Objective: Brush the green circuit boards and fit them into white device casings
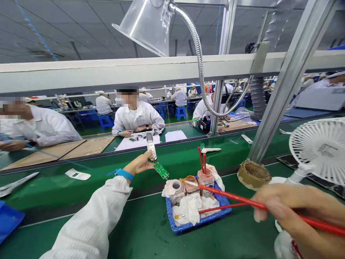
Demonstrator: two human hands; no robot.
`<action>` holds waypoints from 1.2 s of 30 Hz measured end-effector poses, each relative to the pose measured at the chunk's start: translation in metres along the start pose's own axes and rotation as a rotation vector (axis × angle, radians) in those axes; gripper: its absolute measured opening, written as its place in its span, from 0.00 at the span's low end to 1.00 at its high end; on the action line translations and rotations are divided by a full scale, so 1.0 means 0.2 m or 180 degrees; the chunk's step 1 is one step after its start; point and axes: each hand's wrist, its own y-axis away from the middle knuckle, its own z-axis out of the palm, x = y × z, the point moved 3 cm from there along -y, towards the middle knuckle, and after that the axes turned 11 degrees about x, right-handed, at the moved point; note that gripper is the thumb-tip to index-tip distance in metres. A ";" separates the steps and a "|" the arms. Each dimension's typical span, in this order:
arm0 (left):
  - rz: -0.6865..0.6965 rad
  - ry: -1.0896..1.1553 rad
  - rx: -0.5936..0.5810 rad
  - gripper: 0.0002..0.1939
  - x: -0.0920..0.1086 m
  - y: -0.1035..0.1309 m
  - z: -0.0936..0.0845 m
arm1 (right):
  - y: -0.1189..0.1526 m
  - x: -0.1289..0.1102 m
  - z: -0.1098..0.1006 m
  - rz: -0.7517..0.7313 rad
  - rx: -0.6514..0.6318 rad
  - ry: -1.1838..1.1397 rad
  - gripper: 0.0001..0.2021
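My left hand [140, 163] is closed on a white device [151, 146] with a grey top, held over the green belt. A green circuit board [161, 170] hangs from its lower end. At the right, my right hand [293, 208] grips a red brush [231, 196], its pale tip over the orange-rimmed jar [191, 182]. A blue tray [185, 228] on the table holds that jar, a wrapped bottle [176, 186], a pink bottle [206, 180] with red sticks standing in it, white cloths [188, 208] and a second red brush [223, 208] lying across.
A roll of brown tape [253, 174] and a white fan [320, 151] stand at the right. White parts [78, 174] lie on the green belt [107, 162]. Overhead are a lamp [148, 25] and a metal post [291, 72]. Several people in white sit beyond the belt.
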 end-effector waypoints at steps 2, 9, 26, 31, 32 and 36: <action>-0.0012 0.0390 0.0101 0.12 0.00 0.15 -0.02 | -0.01 0.00 0.06 0.0465 0.0038 -0.0132 0.06; -0.0251 0.0891 -0.0052 0.12 0.04 0.66 0.00 | 0.00 -0.04 0.21 0.0942 -0.0201 -0.0401 0.08; -0.0407 0.0506 -0.0450 0.15 0.09 0.96 0.11 | 0.08 -0.16 0.28 0.0485 -0.1184 -0.0521 0.10; -0.0337 0.0447 -0.0513 0.16 0.09 0.96 0.08 | 0.06 -0.20 0.26 0.0647 -0.0989 -0.0372 0.11; -0.0343 0.0454 -0.0511 0.16 0.09 0.96 0.08 | 0.06 -0.21 0.25 0.0664 -0.1002 -0.0347 0.11; -0.0384 0.0543 -0.0511 0.14 0.09 0.97 0.08 | 0.06 -0.22 0.23 0.0758 -0.1055 -0.0346 0.12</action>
